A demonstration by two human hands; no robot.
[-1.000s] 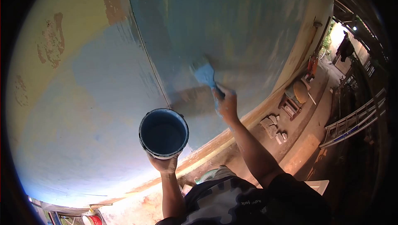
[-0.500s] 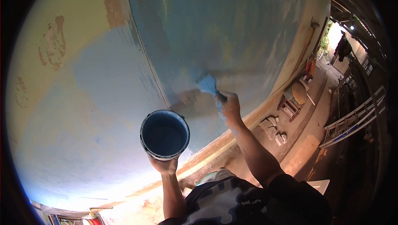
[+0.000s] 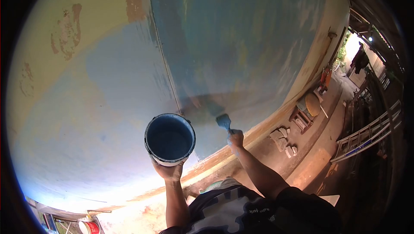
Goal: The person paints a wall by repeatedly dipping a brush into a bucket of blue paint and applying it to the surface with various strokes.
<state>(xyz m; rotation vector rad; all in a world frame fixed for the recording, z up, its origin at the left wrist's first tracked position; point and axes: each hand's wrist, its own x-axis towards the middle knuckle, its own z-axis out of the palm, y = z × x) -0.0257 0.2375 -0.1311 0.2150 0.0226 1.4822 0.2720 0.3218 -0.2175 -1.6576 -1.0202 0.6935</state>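
My left hand (image 3: pixel 169 170) holds a dark bucket (image 3: pixel 170 140) from below, with its open top facing me and blue-looking paint inside. To the right of it, my right hand (image 3: pixel 235 139) is closed around the handle of a wide brush (image 3: pixel 224 122), whose bristle end is blue and points up and left. The brush is at the lower part of the wall (image 3: pixel 241 53), which is painted blue-green on the right side. Whether the bristles touch the wall cannot be made out. Blue paint marks my right wrist.
Broken blocks (image 3: pixel 280 139), a wooden stool (image 3: pixel 302 120) and a round yellowish object (image 3: pixel 312 104) stand along the wall's foot. A ladder (image 3: pixel 366 137) lies at the right. At the lower left is a red and white bucket (image 3: pixel 89 227).
My right hand and the brush have moved down the wall, closer to its lower edge. The bucket in my left hand has barely moved, while the view has shifted slightly.
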